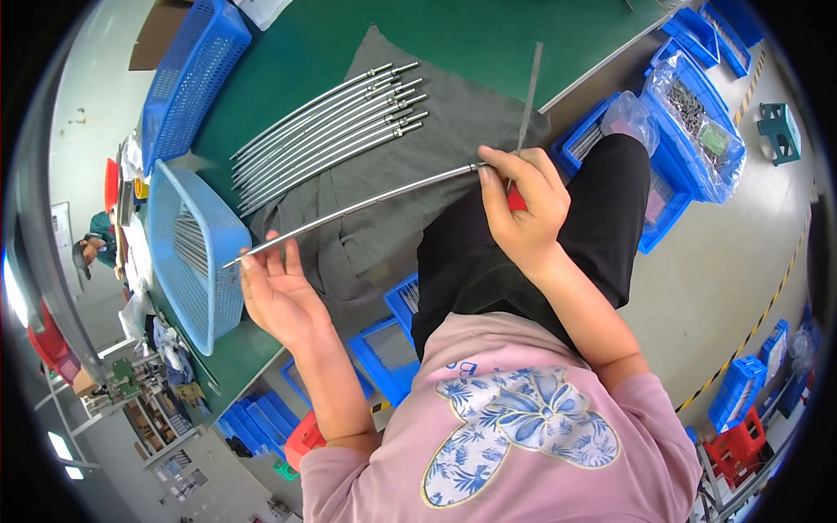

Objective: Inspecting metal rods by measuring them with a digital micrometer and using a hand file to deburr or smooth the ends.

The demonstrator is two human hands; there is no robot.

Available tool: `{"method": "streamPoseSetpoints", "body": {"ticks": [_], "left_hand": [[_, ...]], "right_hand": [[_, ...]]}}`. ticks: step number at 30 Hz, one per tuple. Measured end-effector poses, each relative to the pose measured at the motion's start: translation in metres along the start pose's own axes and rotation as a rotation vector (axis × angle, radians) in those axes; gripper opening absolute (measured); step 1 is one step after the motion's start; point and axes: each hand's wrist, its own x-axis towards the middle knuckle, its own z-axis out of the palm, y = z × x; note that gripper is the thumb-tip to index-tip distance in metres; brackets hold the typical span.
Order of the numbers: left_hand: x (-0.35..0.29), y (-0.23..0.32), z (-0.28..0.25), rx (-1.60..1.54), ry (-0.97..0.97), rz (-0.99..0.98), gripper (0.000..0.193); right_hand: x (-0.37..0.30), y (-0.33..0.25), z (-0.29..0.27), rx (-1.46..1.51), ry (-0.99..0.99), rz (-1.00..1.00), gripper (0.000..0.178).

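- Long thin silver metal rod (366, 206), lying slantwise across the middle, from about 8 o'clock up to about 2 o'clock, over the grey cloth (453, 139).
- Held at both ends: left hand (279, 296) at the lower end, palm up and fingers loosely spread, with the rod resting on the fingertips, not pinched.
- Right hand (523, 205) at the upper end, fingers closed around the rod tip together with a thin grey flat file (529, 96) with a red handle; file pointing up toward 12 o'clock.
- Probably filing of the rod end in hand: better to keep the rod steady on the left fingers, turn it slowly, and press the file lightly only on the tip.
- At 11 o'clock from the rod, a row of similar silver rods (327, 131) side by side on the cloth, near but apart.
- At 9 o'clock, a light blue plastic mesh basket (196, 248), tipped on its side, with more rods inside.
- At 2 o'clock, blue plastic bins (689, 131) with clear bags of small metal parts.
- Below, black trousers and pink shirt of the person.
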Motion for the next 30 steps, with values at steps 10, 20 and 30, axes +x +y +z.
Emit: {"method": "streamPoseSetpoints", "body": {"ticks": [10, 20, 30], "left_hand": [[-0.012, 0.023, 0.036, 0.964, -0.875, 0.552, 0.014], [-0.006, -0.019, 0.103, 0.87, -1.272, 0.83, 0.014], [-0.007, -0.042, 0.112, 0.701, -1.18, 0.733, 0.017]], "right_hand": [[0.012, -0.001, -0.007, -0.125, -0.101, -0.074, 0.017], [0.004, -0.017, -0.038, -0.148, -0.209, 0.313, 0.027], [0.009, -0.014, -0.053, -0.463, -0.214, -0.132, 0.043]]}}
